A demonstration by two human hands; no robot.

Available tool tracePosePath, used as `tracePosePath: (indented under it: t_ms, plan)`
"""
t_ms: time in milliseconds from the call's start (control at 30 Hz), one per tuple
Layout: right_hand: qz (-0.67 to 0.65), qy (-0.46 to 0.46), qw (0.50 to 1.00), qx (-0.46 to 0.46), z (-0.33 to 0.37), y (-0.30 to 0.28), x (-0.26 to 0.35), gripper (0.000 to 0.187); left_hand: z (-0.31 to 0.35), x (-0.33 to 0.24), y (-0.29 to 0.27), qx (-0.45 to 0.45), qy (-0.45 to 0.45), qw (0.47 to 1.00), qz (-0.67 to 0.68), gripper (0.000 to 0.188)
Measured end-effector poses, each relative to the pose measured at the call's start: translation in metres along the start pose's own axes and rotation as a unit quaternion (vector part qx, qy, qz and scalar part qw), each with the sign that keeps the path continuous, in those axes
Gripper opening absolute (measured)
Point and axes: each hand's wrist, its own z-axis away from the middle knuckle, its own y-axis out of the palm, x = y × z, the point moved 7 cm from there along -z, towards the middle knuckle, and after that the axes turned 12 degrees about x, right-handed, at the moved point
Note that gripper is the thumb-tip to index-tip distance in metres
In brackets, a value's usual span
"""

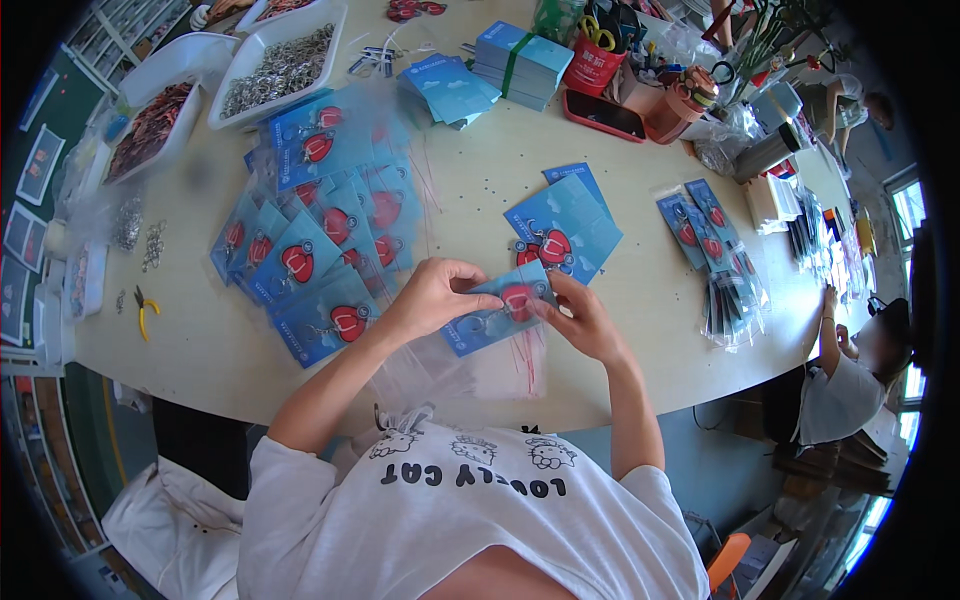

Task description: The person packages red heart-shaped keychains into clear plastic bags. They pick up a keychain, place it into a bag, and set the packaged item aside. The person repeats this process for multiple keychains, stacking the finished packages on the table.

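Our left hand [432,296] and right hand [588,322] clamp fingers on blue keychain card [487,326], near centre, above clear sleeves [438,366]. Uneven pull could bend card; red charm [518,301], if loose, could snag plastic.

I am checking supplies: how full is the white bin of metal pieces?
Partly filled: small metal pieces spread across the white bin, with bare inner wall showing above them. Their depth I cannot tell.

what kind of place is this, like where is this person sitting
Probably a small packing or assembly workshop. On the table are a pile of blue cards with red charms, a white bin of small metal pieces and a banded stack of blue cards.
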Motion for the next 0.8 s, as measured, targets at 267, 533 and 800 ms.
tracePosePath:
  t_ms: [267,533,800]
  plan:
    - [-0.162,0.050,0.976,-0.135,0.015,-0.007,0.000,0.015,-0.001,-0.009,0.001,0.014,0.006,0.998,0.056,0.017]
    - [-0.172,-0.065,0.972,-0.148,0.027,-0.009,0.022,0.016,-0.004,-0.023,0.013,0.084,0.018,0.995,-0.051,0.020]
    - [-0.051,-0.022,0.951,-0.304,0.085,-0.094,-0.037,0.020,-0.079,-0.073,-0.004,-0.067,0.143,0.953,-0.258,0.039]
